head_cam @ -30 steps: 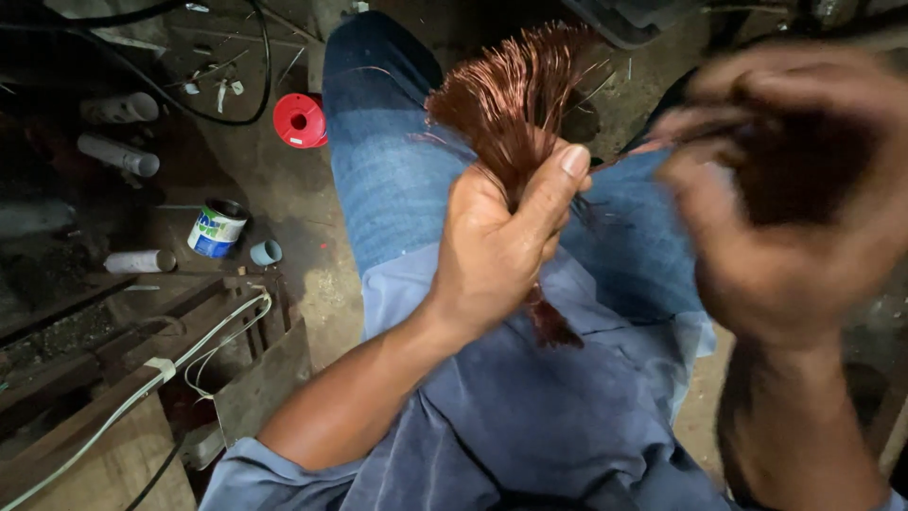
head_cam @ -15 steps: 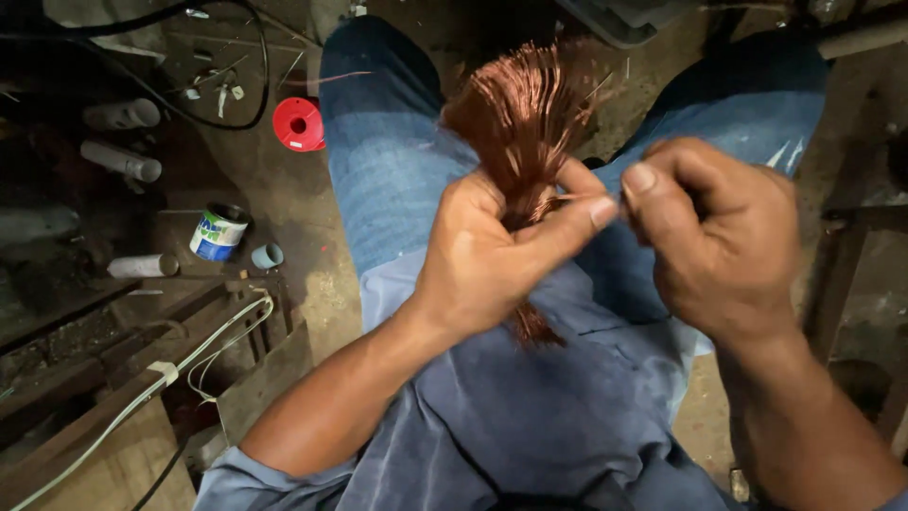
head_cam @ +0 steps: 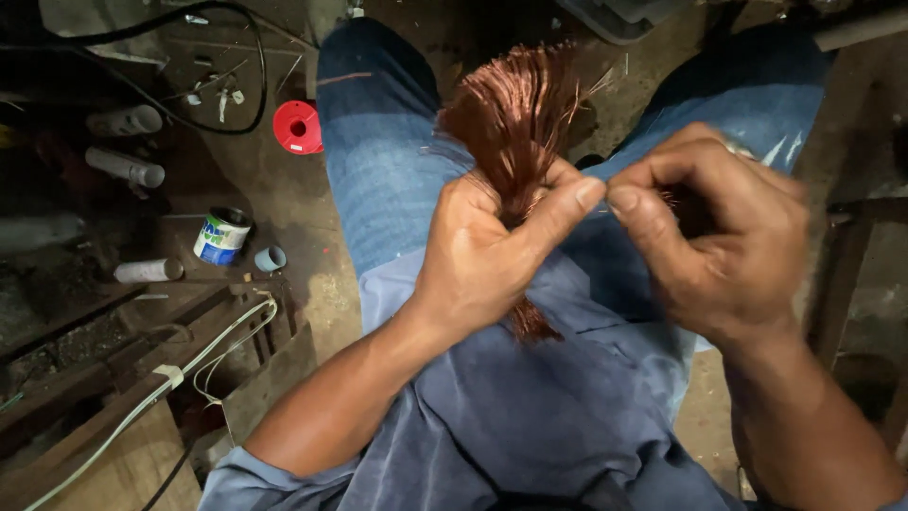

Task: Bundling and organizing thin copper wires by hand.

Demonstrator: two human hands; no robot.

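A bundle of thin copper wire strands (head_cam: 518,114) fans out upward over my lap. My left hand (head_cam: 487,251) is closed around the middle of the bundle, and its short lower end sticks out below the fist. My right hand (head_cam: 719,241) is close beside it on the right, thumb and forefinger pinched together at the tip of my left thumb, with more copper strands showing dimly inside its curled fingers. Whether the pinch holds a single strand is too fine to see. Both hands hover above my blue jeans (head_cam: 378,151) and blue shirt.
On the dirty floor to the left lie a red spool (head_cam: 298,127), a small blue and white tin (head_cam: 221,236), a little blue cap (head_cam: 270,258), white tubes (head_cam: 125,167) and a black cable. A wooden frame with white wires (head_cam: 203,350) sits at lower left.
My right hand came down from a raised, blurred position at the right and closed in on my left thumb. The left hand has kept its grip on the bundle.
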